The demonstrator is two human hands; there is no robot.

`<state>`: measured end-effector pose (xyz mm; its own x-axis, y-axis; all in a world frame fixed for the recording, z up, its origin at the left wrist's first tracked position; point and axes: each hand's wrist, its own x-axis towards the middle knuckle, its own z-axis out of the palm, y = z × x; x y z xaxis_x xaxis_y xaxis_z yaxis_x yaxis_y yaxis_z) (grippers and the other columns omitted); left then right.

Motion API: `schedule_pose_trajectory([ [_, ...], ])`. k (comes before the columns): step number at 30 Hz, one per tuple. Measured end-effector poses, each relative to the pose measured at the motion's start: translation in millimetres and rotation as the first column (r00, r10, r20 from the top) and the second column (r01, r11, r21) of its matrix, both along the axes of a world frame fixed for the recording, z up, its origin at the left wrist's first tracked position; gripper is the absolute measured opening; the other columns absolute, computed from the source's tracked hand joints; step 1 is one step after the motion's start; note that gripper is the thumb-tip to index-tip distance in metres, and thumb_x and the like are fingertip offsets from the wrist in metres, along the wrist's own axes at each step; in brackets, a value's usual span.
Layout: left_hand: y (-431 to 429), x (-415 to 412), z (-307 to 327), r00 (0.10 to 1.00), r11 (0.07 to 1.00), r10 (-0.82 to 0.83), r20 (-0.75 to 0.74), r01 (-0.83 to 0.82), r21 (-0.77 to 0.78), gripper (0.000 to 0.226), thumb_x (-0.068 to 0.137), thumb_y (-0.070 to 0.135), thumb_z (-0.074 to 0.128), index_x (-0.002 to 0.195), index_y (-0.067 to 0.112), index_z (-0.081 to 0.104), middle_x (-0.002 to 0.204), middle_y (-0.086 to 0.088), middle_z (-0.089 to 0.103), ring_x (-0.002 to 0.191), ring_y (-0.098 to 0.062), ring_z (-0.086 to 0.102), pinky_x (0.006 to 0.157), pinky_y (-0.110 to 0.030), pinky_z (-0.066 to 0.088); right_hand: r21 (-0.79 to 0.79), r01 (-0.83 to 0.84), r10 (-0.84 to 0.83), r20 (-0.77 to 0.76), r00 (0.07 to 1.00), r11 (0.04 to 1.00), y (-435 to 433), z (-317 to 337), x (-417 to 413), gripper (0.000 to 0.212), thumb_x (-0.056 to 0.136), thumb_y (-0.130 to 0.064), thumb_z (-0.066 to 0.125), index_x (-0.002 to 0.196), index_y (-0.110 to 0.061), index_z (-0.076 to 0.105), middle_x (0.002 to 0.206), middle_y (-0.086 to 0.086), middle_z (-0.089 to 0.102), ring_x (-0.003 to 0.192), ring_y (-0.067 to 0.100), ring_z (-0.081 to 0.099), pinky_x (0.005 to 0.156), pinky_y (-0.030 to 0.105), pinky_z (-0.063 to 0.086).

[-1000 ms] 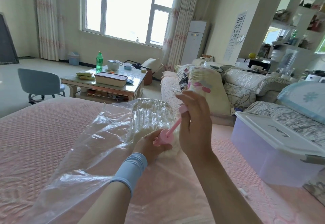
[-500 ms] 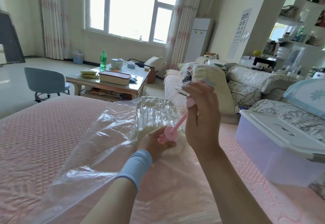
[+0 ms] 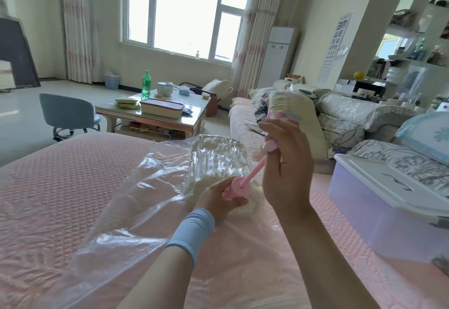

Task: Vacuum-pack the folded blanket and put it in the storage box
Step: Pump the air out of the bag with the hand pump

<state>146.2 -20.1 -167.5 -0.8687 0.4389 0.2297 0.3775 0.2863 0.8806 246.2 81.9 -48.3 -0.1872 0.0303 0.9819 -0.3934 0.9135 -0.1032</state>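
My left hand [image 3: 217, 198] grips the pink pump [image 3: 240, 187] at its base, on the clear bag [image 3: 145, 199] containing the blanket [image 3: 218, 155]. My right hand [image 3: 286, 170] is curled round its handle. The storage box [image 3: 379, 214] is lidded.

Lidded storage box [image 3: 364, 214] blocks the right; bedspread [image 3: 60, 187] lies open leftward.

A home living room.
Sofas [image 3: 345, 112] with cushions, a coffee table [image 3: 155, 116], curtained window [image 3: 184, 12], standing air conditioner [image 3: 277, 53] and cluttered shelves [image 3: 418, 34] show it.
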Motion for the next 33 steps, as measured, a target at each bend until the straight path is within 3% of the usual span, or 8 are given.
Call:
schedule_pose_trajectory([
  [4,0,5,2,1.0,1.0,-0.009,0.014,0.009,0.003,0.052,0.068,0.045,0.078,0.116,0.051,0.059,0.099,0.021,0.069,0.093,-0.001,0.064,0.076,-0.018,0.046,-0.014,0.062,-0.056,0.268,0.962,0.998,-2,-36,-6,0.04,0.088,0.005,0.048,0.119,-0.011,0.068,0.121,0.003,0.063,0.113,0.025,0.056,0.097,0.033,0.044],
  [8,-2,10,7,0.999,1.0,0.01,-0.042,-0.012,-0.024,0.043,0.066,0.054,0.063,0.108,0.054,0.056,0.087,0.021,0.065,0.085,-0.003,0.062,0.07,-0.016,0.04,0.033,0.055,-0.064,0.641,0.765,0.998,-1,-65,-10,0.039,0.09,0.002,0.053,0.122,-0.015,0.069,0.124,0.0,0.061,0.118,0.022,0.053,0.096,0.039,0.047],
  [13,-3,1,3,0.999,0.999,-0.004,0.033,0.003,0.039,0.054,0.067,0.04,0.081,0.116,0.051,0.06,0.103,0.016,0.07,0.098,-0.007,0.064,0.089,-0.03,0.051,0.043,0.047,-0.056,0.229,0.972,0.998,-3,-19,-4,0.036,0.093,0.0,0.052,0.122,-0.012,0.068,0.119,0.002,0.067,0.11,0.018,0.058,0.099,0.027,0.044],
  [17,-2,2,2,1.0,1.0,-0.006,0.027,0.005,0.024,0.055,0.066,0.042,0.082,0.115,0.053,0.059,0.104,0.019,0.068,0.097,-0.006,0.063,0.092,-0.032,0.051,0.016,0.05,-0.049,-0.058,0.997,0.999,-2,-8,-5,0.031,0.097,-0.003,0.047,0.118,-0.009,0.068,0.115,0.004,0.067,0.109,0.018,0.057,0.098,0.025,0.041],
  [20,-2,5,4,1.0,1.0,-0.009,0.024,0.009,0.024,0.052,0.066,0.047,0.077,0.115,0.052,0.06,0.101,0.018,0.07,0.097,-0.005,0.064,0.09,-0.031,0.051,-0.008,0.09,-0.087,0.217,0.972,0.996,-5,-38,-8,0.04,0.092,0.0,0.047,0.125,-0.012,0.065,0.122,0.004,0.063,0.114,0.019,0.053,0.098,0.028,0.042],
  [24,-1,11,9,0.999,1.0,-0.003,-0.034,0.002,-0.023,0.05,0.055,0.064,0.052,0.106,0.06,0.05,0.085,0.022,0.065,0.088,-0.006,0.064,0.076,-0.022,0.046,0.016,0.059,-0.055,0.657,0.752,0.998,-1,-69,-11,0.039,0.095,-0.001,0.051,0.128,-0.014,0.066,0.126,0.002,0.062,0.121,0.023,0.053,0.102,0.033,0.043],
  [30,-3,1,4,1.0,0.999,-0.013,0.023,0.012,0.049,0.047,0.065,0.039,0.082,0.101,0.059,0.06,0.098,0.018,0.07,0.093,-0.006,0.065,0.083,-0.024,0.05,0.053,0.023,-0.031,0.166,0.986,0.998,-2,-15,-3,0.029,0.095,-0.002,0.052,0.117,-0.013,0.067,0.113,0.001,0.067,0.107,0.018,0.058,0.096,0.026,0.044],
  [33,-1,1,2,1.0,1.0,-0.014,0.012,0.014,0.006,0.051,0.065,0.044,0.081,0.106,0.061,0.057,0.098,0.024,0.068,0.091,0.001,0.063,0.076,-0.014,0.046,0.008,0.03,-0.029,-0.015,0.999,1.0,2,-10,-4,0.027,0.102,-0.011,0.043,0.118,-0.011,0.065,0.117,0.003,0.065,0.111,0.018,0.057,0.098,0.026,0.043],
])
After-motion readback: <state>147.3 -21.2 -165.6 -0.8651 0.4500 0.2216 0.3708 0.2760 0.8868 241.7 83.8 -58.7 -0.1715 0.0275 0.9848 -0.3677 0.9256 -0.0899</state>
